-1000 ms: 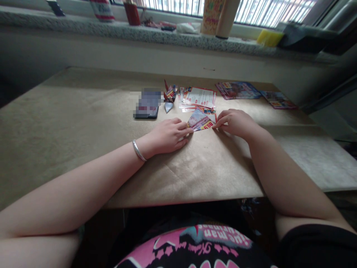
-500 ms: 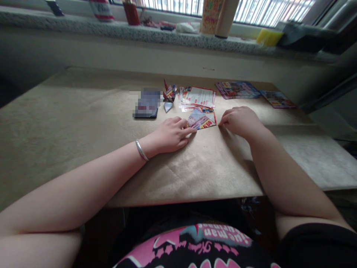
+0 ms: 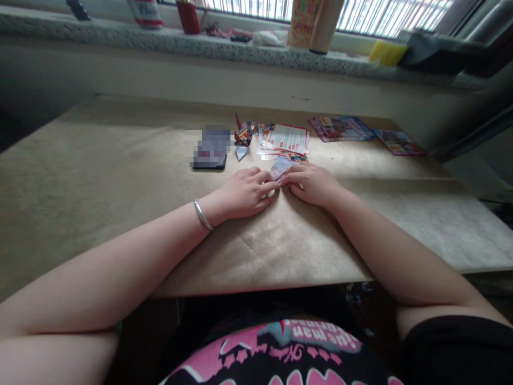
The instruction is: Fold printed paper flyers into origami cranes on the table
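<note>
A folded colourful printed paper (image 3: pixel 279 170) lies on the table between my two hands, its near edge at my fingertips. My left hand (image 3: pixel 250 191), with a silver bangle at the wrist, is closed on the left part of the paper, fingers bent and thumb side at the near edge. Over the right part of the paper rests my right hand (image 3: pixel 310 183), fingers curled down onto the folded edge close to the left fingertips. It covers much of the print. A folded paper crane (image 3: pixel 243 133) stands beyond the left hand.
A phone (image 3: pixel 212 148), partly blurred, lies left of the crane. Behind the paper is a stack of printed sheets (image 3: pixel 285 139); more flyers (image 3: pixel 340 129) lie at the back right. Bottles, a red container (image 3: pixel 188 17) and a yellow item (image 3: pixel 388 52) stand on the windowsill (image 3: pixel 224 52).
My right hand has moved left from the paper's right corner along its near edge, up to my left hand. The left hand has hardly moved.
</note>
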